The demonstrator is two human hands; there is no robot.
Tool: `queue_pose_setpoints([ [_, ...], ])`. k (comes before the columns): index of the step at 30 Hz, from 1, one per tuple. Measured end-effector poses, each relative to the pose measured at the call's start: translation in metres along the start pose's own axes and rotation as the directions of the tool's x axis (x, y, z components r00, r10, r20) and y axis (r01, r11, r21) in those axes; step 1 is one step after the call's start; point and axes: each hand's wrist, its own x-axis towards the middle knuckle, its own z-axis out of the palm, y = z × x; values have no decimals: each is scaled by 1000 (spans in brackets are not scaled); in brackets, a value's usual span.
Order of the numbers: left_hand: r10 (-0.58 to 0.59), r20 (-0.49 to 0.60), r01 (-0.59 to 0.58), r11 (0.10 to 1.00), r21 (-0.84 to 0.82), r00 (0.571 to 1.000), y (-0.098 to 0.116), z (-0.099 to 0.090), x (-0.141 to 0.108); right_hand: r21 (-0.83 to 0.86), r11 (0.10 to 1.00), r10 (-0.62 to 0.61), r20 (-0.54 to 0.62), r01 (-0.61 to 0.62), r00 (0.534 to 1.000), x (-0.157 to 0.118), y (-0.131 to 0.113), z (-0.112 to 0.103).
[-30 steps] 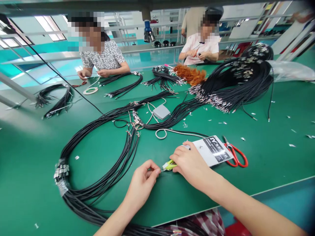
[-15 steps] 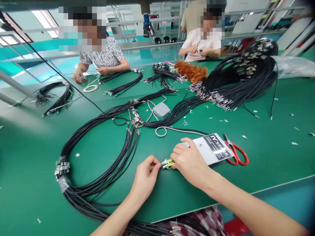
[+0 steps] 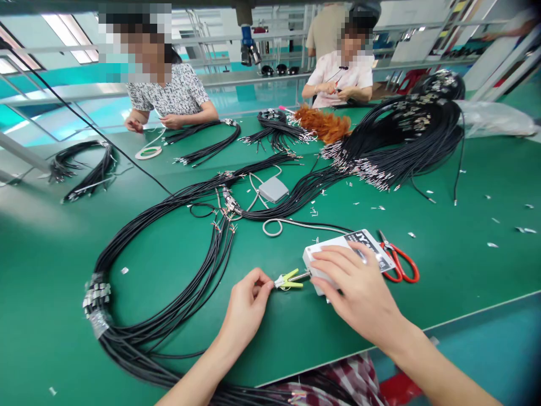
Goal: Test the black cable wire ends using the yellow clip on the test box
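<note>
My left hand point(image 3: 250, 293) is closed in a pinch at the jaws of a small clip with yellow-green handles point(image 3: 291, 278). What the fingertips hold there is too small to make out. The clip sits on a metal shaft point(image 3: 301, 276) that comes out of a white box machine point(image 3: 313, 255) with a black label. Over the box lies my right hand point(image 3: 355, 282), fingers spread across its top, with no grip on the clip. Just past the box rest red-handled scissors point(image 3: 406, 264).
A long bundle of black cables point(image 3: 139, 228) curves over the left of the green table point(image 3: 169, 276). A grey pedal point(image 3: 273, 190) with a cord lies behind the clip. More black cables point(image 3: 406, 141) are heaped at the back right. Two people sit working across the table.
My right hand has let go of the clip's handles and moved right onto the white box. The clip's handles now stand apart. My left hand keeps its pinch. The view has shifted slightly.
</note>
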Motion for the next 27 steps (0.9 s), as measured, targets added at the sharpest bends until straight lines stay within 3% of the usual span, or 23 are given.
queue_pose_setpoints([
  [3, 5, -4, -5, 1000, -16, 1000, 0, -1, 1, 44, 996, 81, -183, -75, 980, -35, 9, -7],
  [7, 4, -2, -4, 1000, -28, 1000, -1, -1, 2, 75, 994, 91, -197, -77, 976, -67, 8, 4],
  [13, 7, -27, -7, 1000, -20, 1000, -4, -8, 1, -77, 987, 105, -345, -139, 933, -66, 7, 22],
  [18, 9, -63, -12, 999, -42, 998, 2, -21, -3, -20, 989, 128, -372, -146, 919, -69, 6, 21],
  [20, 44, -119, -48, 998, -33, 992, 11, -37, 1, 33, 993, 115, -374, -111, 920, -74, 1, 22],
  [22, 100, -236, -103, 995, -2, 967, 24, -64, 11, 82, 996, 70, -363, -43, 929, -78, -4, 24],
  [27, 228, -575, -195, 973, 121, 785, 50, -154, 57, 116, 989, -46, -320, 87, 946, -78, -13, 34],
])
